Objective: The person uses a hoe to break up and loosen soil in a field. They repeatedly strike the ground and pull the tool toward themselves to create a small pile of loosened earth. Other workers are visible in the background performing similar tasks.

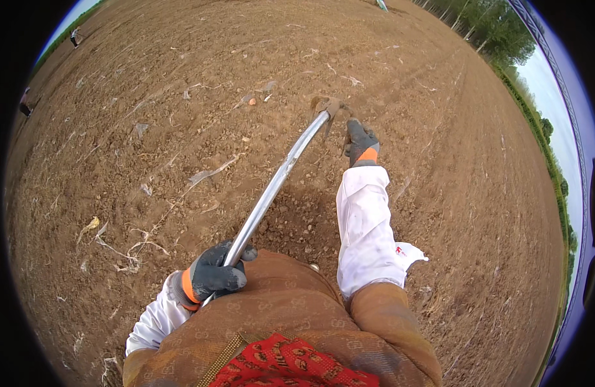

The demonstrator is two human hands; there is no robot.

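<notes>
My left hand (217, 271), in a dark grey work glove with an orange cuff, is closed around the lower part of a shiny metal pole (278, 179). The pole slants up and away from my waist. At its far end is a soil-coloured tool head (329, 105) with strands or debris on it; its exact shape cannot be made out. My right hand (361, 140), gloved the same way, is just right of that head, fingers bent. Whether it holds some of the debris cannot be seen. White sleeves cover both forearms.
Brown tilled soil (471, 217) surrounds me, scattered with strips of torn plastic film (213, 171) and dry stalks. A yellowish scrap (89, 226) lies at left. Two people (75, 37) stand far off at upper left. Trees (491, 34) and a green field edge are at right.
</notes>
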